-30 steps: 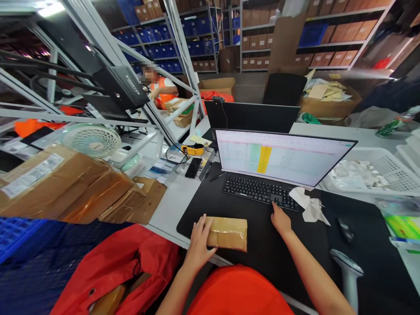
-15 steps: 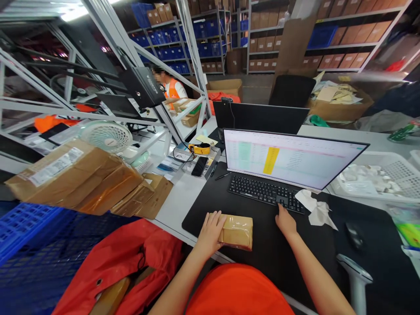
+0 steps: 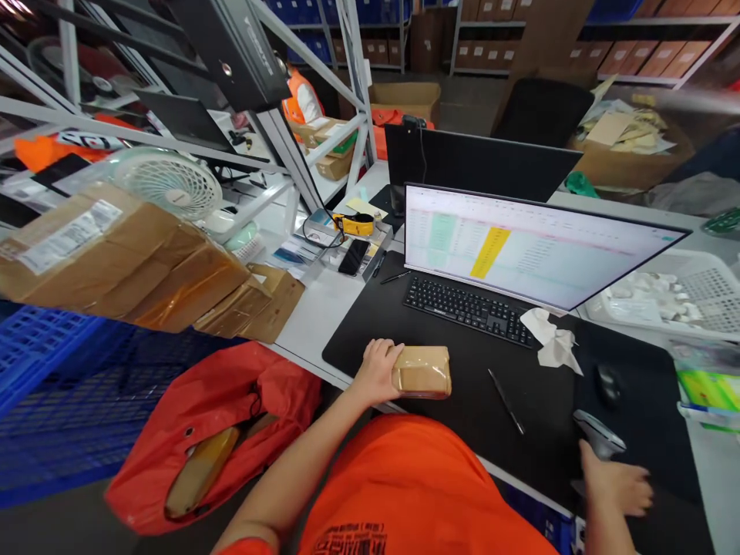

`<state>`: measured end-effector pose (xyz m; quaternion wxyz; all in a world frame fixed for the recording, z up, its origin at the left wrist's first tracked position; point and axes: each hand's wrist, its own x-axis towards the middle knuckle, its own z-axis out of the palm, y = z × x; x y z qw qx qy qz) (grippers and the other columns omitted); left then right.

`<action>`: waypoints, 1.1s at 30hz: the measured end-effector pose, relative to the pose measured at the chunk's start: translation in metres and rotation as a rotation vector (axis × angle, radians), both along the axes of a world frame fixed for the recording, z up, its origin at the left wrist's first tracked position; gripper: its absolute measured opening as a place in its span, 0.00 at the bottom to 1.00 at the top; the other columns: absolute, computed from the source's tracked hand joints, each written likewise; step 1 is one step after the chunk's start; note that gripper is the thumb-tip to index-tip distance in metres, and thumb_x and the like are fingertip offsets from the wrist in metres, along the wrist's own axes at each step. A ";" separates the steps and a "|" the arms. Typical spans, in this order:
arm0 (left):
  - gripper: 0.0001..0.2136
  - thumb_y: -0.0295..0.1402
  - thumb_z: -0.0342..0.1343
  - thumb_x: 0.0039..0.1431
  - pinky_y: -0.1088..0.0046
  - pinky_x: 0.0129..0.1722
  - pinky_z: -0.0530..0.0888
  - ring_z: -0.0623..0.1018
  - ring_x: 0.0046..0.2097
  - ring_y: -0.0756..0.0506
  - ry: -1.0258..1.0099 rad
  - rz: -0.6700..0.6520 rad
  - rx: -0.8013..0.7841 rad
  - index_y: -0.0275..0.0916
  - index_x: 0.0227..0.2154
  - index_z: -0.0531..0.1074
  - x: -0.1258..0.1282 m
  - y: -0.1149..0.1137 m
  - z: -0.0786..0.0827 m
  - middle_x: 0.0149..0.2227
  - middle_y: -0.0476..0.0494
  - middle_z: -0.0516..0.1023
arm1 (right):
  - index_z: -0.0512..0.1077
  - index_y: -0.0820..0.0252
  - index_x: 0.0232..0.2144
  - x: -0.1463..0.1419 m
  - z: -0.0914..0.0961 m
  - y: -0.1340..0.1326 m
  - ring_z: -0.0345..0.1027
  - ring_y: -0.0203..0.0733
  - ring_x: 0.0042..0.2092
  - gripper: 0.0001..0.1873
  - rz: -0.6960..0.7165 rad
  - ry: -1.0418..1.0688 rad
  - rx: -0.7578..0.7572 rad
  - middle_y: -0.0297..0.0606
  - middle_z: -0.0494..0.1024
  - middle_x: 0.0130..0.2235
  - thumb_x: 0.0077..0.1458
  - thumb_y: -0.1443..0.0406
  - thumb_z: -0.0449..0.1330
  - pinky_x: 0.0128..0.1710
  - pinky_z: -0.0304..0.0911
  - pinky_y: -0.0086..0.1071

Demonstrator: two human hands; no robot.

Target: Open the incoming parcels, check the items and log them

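Tan taped parcel (image 3: 422, 372) lies on the black desk mat (image 3: 520, 455), near the mat's front edge and below the keyboard (image 3: 465, 308). The left hand (image 3: 378, 371) grasps the parcel's left end, its fingers curled over the top. The right hand (image 3: 616, 484), at the near right, has its fingers loosely spread just below a handheld barcode scanner (image 3: 600, 433) that lies tilted on the mat. Whether the hand touches the scanner cannot be told. A black pen (image 3: 506, 401) lies on the mat between the parcel and the scanner, and a computer mouse (image 3: 608, 385) sits farther right. Crumpled tissue (image 3: 552, 341) rests beside the keyboard, under the corner of a monitor (image 3: 520, 239) showing a spreadsheet with a yellow column.

At the near left, a red plastic bag (image 3: 202, 439) holds a tan package (image 3: 202, 472), next to a blue plastic crate (image 3: 58, 385). Flattened cardboard boxes (image 3: 116, 254) sit left of the mat. At the far left, a co-worker (image 3: 297, 100) in an orange vest stands beyond the metal shelving frame (image 3: 312, 154).
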<state>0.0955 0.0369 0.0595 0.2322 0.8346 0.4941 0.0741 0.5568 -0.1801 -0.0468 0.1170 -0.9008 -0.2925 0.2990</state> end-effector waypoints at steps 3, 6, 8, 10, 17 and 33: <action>0.47 0.47 0.72 0.31 0.55 0.60 0.64 0.67 0.57 0.32 -0.051 0.215 -0.100 0.39 0.60 0.67 0.007 0.007 -0.005 0.53 0.35 0.69 | 0.71 0.55 0.46 0.028 -0.001 0.007 0.76 0.60 0.43 0.28 -0.309 0.158 -0.025 0.58 0.77 0.38 0.48 0.49 0.50 0.42 0.73 0.55; 0.45 0.49 0.72 0.33 0.59 0.57 0.67 0.69 0.55 0.33 -0.060 0.404 -0.178 0.36 0.57 0.69 0.011 0.016 -0.012 0.51 0.35 0.71 | 0.70 0.56 0.31 0.030 0.012 0.029 0.76 0.52 0.33 0.19 -0.292 0.223 0.045 0.60 0.77 0.35 0.46 0.50 0.52 0.32 0.74 0.41; 0.45 0.50 0.71 0.34 0.60 0.57 0.67 0.69 0.56 0.32 -0.043 0.487 -0.198 0.35 0.57 0.69 0.010 0.022 -0.015 0.51 0.33 0.72 | 0.69 0.57 0.28 0.010 0.030 0.043 0.74 0.49 0.27 0.17 -0.264 0.262 0.104 0.58 0.77 0.31 0.44 0.50 0.56 0.27 0.72 0.39; 0.45 0.51 0.71 0.34 0.60 0.56 0.67 0.69 0.56 0.32 -0.019 0.553 -0.220 0.35 0.57 0.69 0.008 0.027 -0.016 0.51 0.32 0.72 | 0.72 0.60 0.33 -0.030 0.054 0.057 0.72 0.46 0.26 0.22 -0.171 0.341 0.199 0.50 0.78 0.30 0.42 0.49 0.60 0.27 0.71 0.38; 0.43 0.53 0.69 0.38 0.63 0.54 0.69 0.73 0.55 0.33 0.004 0.634 -0.273 0.34 0.57 0.70 -0.003 0.039 -0.020 0.51 0.31 0.76 | 0.77 0.65 0.44 -0.194 0.138 0.106 0.74 0.48 0.34 0.26 0.531 0.624 0.352 0.43 0.80 0.32 0.47 0.54 0.62 0.34 0.72 0.36; 0.43 0.51 0.70 0.36 0.61 0.56 0.68 0.71 0.56 0.32 0.022 0.544 -0.234 0.34 0.56 0.70 -0.002 0.037 -0.014 0.52 0.31 0.73 | 0.71 0.66 0.54 -0.191 0.107 0.097 0.70 0.42 0.27 0.32 0.384 0.633 0.384 0.44 0.80 0.38 0.53 0.50 0.58 0.27 0.69 0.33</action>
